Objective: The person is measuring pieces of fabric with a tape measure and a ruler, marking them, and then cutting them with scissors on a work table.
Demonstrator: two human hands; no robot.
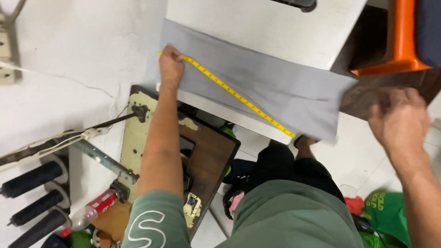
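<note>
White worktop (275,27) carries grey cloth (275,87) spread flat, yellow tape measure (239,96) laid diagonally across it between the hands.

Left hand (171,62) pressed down on grey cloth (275,87), fingers (174,51) closed over one end of yellow measuring tape (239,97). Tape running slantwise from those fingers across the cloth to its lower edge, well short of the right hand (398,117). Right hand blurred, fingers curled, just beyond the cloth's far corner, whether touching it unclear. Cloth spread flat on white table (275,23). Below the left forearm, a worn wooden sewing-machine stand (211,151). Orange stool (404,41) above the right fingers. Black rollers (32,179) far off to the left.
</note>
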